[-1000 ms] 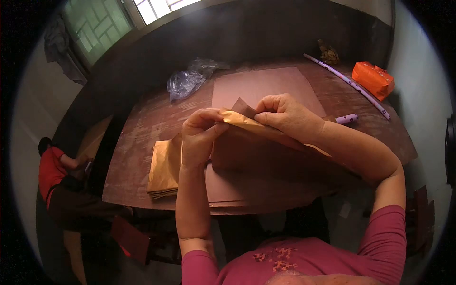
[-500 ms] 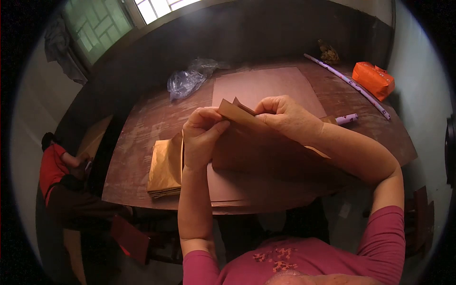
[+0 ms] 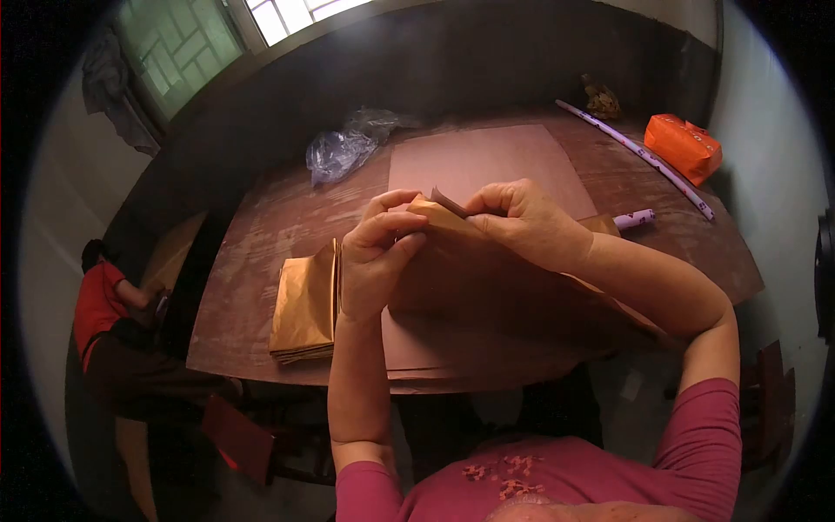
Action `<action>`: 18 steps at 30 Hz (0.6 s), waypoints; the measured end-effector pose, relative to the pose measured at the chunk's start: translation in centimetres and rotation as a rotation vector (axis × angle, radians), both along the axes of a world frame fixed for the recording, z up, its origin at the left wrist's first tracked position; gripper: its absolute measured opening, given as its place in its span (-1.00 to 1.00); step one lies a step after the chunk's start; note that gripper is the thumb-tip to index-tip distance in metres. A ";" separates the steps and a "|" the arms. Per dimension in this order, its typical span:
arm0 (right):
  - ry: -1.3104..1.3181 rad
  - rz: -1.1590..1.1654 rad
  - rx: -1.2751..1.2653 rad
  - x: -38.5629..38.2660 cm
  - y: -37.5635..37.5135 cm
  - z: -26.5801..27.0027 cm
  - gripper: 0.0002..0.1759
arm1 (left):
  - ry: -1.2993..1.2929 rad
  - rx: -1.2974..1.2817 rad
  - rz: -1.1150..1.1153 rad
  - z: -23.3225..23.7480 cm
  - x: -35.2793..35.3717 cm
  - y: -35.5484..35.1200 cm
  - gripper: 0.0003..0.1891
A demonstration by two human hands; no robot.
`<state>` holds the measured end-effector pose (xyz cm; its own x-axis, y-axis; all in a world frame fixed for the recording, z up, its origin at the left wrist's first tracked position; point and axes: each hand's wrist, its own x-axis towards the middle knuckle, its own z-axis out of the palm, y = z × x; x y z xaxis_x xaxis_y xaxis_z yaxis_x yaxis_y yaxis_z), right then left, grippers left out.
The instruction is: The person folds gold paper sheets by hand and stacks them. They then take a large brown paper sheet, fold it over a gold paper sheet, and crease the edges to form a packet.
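Between my two hands is a large sheet of gold-and-brown paper, lifted at its far edge and slanting down toward me. Thumb and fingers of my left hand pinch the sheet's left corner, where a gold face shows. My right hand grips the same edge a little further right, thumb on the near side. A brown flap stands up between the hands. Left of my left wrist lies a stack of folded gold paper. Under the held sheet are flat pinkish-brown sheets on the table.
The wooden table carries a crumpled clear plastic bag, a long patterned roll, a shorter roll end and an orange bag. Another person in red works at the left. A dark red chair stands below.
My left hand's fingers have shifted over the paper's corner, spreading a little and turning it so more gold shows. My right hand has moved slightly down and right, still gripping.
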<state>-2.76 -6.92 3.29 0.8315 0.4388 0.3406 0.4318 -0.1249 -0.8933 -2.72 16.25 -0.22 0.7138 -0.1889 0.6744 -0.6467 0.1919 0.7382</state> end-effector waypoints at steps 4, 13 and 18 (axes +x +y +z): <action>-0.068 0.008 -0.055 -0.1 -0.2 0.2 -0.79 | 0.063 0.017 -0.078 0.3 0.1 0.3 -0.72; -0.008 0.108 -0.011 -1.2 -0.1 1.0 -0.71 | -0.016 0.008 -0.123 0.0 0.3 0.8 -0.77; -0.017 0.112 -0.033 -1.6 0.1 1.3 -0.68 | -0.071 0.055 -0.060 0.3 0.2 0.7 -0.78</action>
